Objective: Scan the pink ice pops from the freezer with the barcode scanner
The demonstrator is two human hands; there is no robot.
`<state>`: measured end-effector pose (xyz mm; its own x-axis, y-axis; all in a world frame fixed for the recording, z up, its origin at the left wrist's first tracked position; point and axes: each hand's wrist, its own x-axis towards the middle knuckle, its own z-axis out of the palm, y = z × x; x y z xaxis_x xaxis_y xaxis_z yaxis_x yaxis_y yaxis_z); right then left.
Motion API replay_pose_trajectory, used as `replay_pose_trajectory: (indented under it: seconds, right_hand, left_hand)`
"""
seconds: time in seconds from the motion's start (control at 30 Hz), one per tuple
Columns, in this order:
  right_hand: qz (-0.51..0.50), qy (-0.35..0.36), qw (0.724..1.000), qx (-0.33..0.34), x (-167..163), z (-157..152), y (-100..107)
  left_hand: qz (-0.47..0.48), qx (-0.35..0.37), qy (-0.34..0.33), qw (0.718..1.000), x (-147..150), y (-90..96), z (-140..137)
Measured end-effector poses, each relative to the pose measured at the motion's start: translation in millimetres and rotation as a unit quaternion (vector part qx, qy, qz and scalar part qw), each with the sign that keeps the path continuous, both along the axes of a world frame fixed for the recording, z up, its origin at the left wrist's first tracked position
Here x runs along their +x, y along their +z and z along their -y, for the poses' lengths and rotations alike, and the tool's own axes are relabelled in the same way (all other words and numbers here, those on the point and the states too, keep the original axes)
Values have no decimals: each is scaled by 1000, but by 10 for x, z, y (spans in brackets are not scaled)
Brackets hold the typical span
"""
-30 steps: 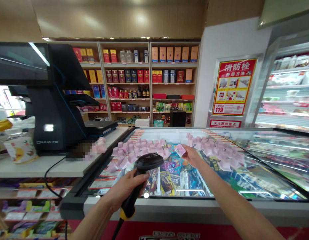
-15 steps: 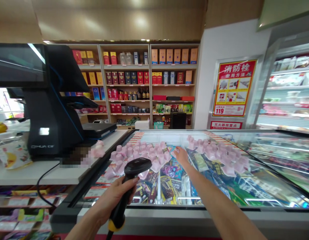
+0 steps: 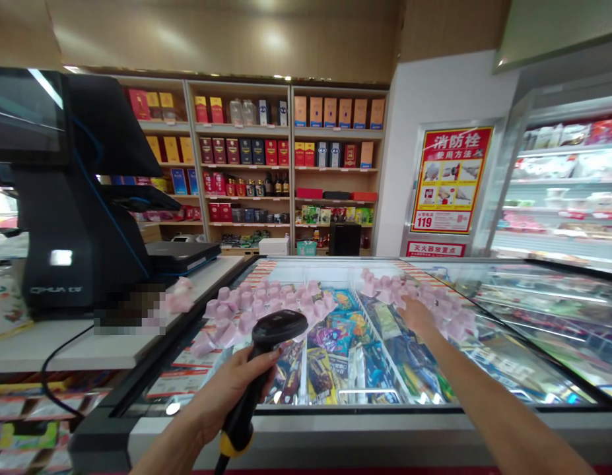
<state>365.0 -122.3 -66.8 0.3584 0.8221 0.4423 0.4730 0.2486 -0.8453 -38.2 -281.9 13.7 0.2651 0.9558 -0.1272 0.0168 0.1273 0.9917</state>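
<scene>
My left hand is wrapped around the grip of a black handheld barcode scanner with a yellow-and-black base, its head tilted over the glass freezer top. Stretched forward, my right hand reaches the near left side of a cluster of small pink cups on the glass. Its fingertips blur into the cups, so whether they pinch one is unclear. Another cluster of pink cups spreads over the left part of the glass, partly behind the scanner. Packaged ice creams show through the glass.
A black checkout machine stands on the white counter at left, with a cable hanging off the edge and a pink item nearby. Shelves of boxes line the back wall. At right stands an upright chiller.
My right hand has moved right, from the edge of the left cup cluster to the right one. The left hand keeps its hold on the scanner. The view has turned slightly right.
</scene>
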Motion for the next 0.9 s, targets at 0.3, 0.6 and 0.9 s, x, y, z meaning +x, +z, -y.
replay_pose_trajectory:
  seconds: [0.3,0.6,0.9]
  right_hand:
    - [-218,131,964,-71,-1052,176,226]
    - [-320,259,906,-92,-1640,208,372]
    - [93,49,994,-28,-1755,37,-2]
  left_hand:
    - [12,6,-9,1000,91,102,182]
    - [8,24,-32,999,-40,176,318]
    - [6,18,65,998,-215,43,198]
